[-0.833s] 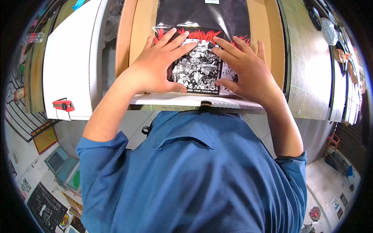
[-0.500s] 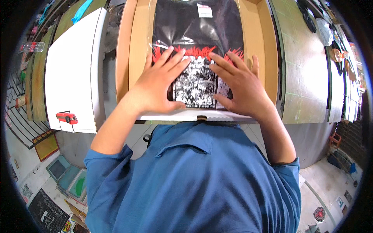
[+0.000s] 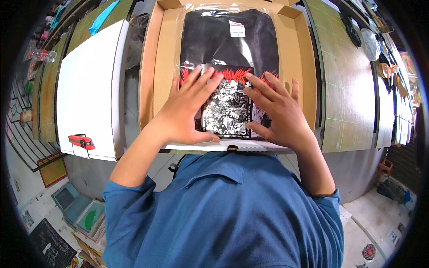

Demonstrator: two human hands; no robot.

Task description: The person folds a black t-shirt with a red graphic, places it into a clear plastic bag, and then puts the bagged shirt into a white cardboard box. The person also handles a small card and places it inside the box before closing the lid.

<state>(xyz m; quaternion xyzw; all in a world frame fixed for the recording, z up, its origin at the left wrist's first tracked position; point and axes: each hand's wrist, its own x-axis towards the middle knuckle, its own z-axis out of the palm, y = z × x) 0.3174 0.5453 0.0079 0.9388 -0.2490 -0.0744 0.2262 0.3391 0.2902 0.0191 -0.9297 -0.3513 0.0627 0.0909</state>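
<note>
Resting palm-down on bagged black shirt (image 3: 212, 38): left hand (image 3: 181, 111), right hand (image 3: 285, 110); fingers spread apart. White printed label (image 3: 237, 29) near shirt's upper edge.

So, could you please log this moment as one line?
left hand: spread over bagged black shirt; right hand: likewise spread; shirt: inside cardboard box; red cutter: on white box

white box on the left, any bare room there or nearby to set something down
White box, beyond the red cutter; greenish board, near end, right of the open carton. Crowded inside: left hand and right hand on the bagged black garment.
</note>
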